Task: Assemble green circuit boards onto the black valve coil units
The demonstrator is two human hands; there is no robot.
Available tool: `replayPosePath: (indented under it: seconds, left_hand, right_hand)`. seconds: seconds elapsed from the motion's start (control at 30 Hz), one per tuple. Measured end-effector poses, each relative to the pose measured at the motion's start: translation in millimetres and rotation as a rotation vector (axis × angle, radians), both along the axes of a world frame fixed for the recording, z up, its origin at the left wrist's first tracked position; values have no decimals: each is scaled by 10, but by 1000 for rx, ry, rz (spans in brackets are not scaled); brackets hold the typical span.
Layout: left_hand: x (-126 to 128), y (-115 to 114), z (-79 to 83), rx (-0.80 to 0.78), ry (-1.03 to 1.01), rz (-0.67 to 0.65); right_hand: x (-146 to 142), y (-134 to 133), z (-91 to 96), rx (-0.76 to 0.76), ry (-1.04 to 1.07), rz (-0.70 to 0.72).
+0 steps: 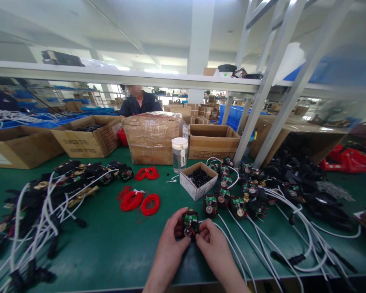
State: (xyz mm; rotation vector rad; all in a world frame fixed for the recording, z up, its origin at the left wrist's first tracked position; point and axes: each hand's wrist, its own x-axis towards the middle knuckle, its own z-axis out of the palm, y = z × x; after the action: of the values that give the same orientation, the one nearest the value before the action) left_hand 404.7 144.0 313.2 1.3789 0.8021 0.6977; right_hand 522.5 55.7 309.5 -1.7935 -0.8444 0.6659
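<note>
A small black housing with a green circuit board (190,221) stands between my two hands, just above the green table near its front edge. It shows red wires and a round metallic part low on its face. My left hand (171,239) grips it from the left, with fingers behind and thumb at the front. My right hand (212,244) has its fingers curled and closed against the lower right edge; the exact pinch point is partly hidden. More such housings (210,204) with white cables lie just beyond and to the right.
A small open box of black parts (198,182) sits ahead, beside a lidded clear cup (179,154). Red wire coils (150,204) lie left of it. Cabled units (45,199) pile up at far left. Cardboard boxes (154,138) line the back; a person (142,103) is behind them.
</note>
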Motion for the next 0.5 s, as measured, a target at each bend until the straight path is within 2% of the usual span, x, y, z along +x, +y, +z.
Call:
replayPosePath:
  seconds: [0.5]
  left_hand:
    - [84, -79, -29, 31, -65, 76]
  right_hand:
    - [-32, 53, 1, 18, 40, -60]
